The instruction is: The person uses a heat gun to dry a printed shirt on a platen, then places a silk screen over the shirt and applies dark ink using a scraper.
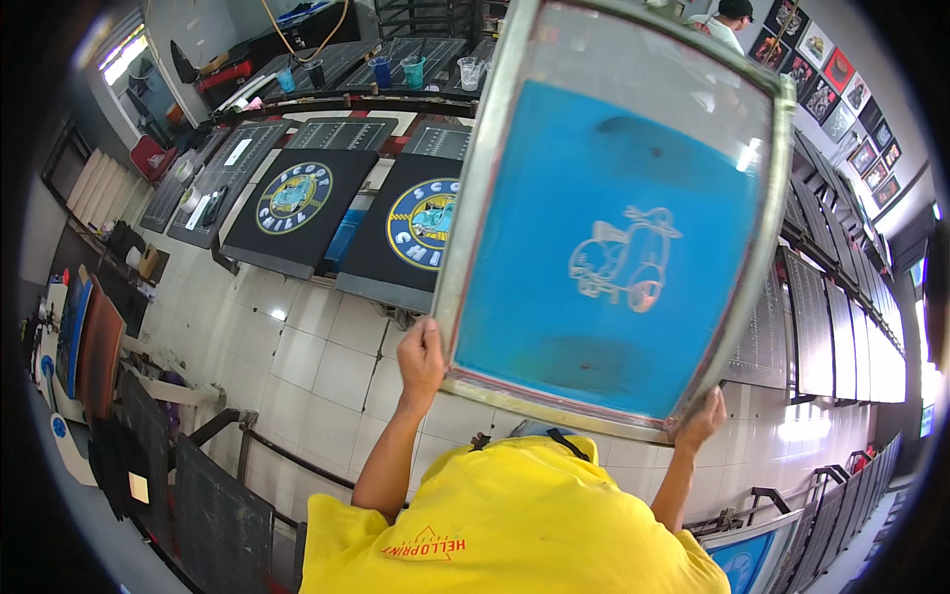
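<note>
Both my hands hold up a large screen printing frame (613, 230), tilted slightly clockwise. Its metal border surrounds a mesh coated in blue, with a scooter outline in the middle and a pale uncoated band at the top. At the frame's lower left corner, my left hand (423, 358) is closed on the border. My right hand (701, 420) grips the lower right corner. Just behind the frame's left side lies a black printed shirt (381, 243) with a round scooter design, partly hidden by the frame. Left of it, another black printed shirt (290, 206) lies on a board.
Plastic cups of ink (413, 71) stand along the far boards. More printing boards (811, 317) line the right. At lower left are dark panels (220, 505) and a rail (297, 457). A person (727, 22) is at the far right; another blue screen (744, 562) leans at lower right.
</note>
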Action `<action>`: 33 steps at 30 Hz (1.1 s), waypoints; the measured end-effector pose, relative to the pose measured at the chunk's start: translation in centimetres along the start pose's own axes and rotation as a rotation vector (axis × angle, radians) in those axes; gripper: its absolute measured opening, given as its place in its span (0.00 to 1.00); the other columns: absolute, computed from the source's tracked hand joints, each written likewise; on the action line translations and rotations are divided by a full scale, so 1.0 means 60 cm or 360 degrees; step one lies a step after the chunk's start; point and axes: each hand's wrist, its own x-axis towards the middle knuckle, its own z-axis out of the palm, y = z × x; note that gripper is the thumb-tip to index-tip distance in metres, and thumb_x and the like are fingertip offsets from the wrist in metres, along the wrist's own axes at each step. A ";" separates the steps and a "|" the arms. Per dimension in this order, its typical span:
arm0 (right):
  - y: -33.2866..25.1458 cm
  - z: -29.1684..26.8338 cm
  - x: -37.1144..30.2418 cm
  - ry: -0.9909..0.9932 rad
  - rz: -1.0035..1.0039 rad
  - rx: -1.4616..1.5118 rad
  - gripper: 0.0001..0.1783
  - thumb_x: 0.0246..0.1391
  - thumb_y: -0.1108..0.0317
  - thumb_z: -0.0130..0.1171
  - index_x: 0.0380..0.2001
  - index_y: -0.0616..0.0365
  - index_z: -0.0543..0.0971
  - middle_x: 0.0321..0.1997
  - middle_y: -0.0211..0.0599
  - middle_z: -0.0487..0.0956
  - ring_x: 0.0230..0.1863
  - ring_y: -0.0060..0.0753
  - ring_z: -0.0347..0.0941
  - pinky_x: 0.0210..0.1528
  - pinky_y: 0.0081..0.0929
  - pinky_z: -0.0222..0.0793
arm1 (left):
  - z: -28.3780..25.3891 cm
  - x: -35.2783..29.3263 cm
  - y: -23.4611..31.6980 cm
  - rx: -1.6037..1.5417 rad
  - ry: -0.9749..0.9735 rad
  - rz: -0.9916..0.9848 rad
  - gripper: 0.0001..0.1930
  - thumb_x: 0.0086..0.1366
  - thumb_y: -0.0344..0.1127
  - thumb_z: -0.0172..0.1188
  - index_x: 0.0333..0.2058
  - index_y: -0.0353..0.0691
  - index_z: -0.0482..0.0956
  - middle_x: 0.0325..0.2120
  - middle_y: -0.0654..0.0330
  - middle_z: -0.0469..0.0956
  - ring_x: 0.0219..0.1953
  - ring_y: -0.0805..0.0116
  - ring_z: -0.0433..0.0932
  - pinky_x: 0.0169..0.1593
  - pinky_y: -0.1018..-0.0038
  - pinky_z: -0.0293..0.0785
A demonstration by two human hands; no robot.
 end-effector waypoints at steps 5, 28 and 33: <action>0.003 0.115 -0.049 -0.0236 0.0002 -0.0276 0.17 0.66 0.64 0.52 0.34 0.70 0.80 0.25 0.23 0.68 0.31 0.17 0.60 0.31 0.22 0.57 | -0.078 -0.014 -0.073 0.0275 0.0054 -0.0266 0.23 0.76 0.41 0.44 0.26 0.28 0.71 0.17 0.54 0.67 0.24 0.68 0.65 0.31 0.67 0.64; 0.113 0.190 0.021 -0.0090 0.0377 -0.0977 0.27 0.66 0.54 0.51 0.54 0.68 0.77 0.56 0.51 0.74 0.56 0.45 0.71 0.60 0.36 0.65 | -0.042 0.177 -0.112 -0.0006 -0.0461 -0.0358 0.20 0.75 0.44 0.44 0.47 0.32 0.75 0.38 0.41 0.78 0.41 0.39 0.77 0.45 0.55 0.72; 0.100 0.196 0.014 -0.0067 0.0326 -0.1083 0.27 0.66 0.54 0.49 0.54 0.68 0.78 0.55 0.52 0.75 0.56 0.47 0.71 0.60 0.38 0.65 | -0.064 0.209 -0.059 -0.0012 -0.0695 -0.0248 0.19 0.73 0.42 0.47 0.51 0.31 0.70 0.37 0.43 0.75 0.42 0.42 0.75 0.46 0.55 0.70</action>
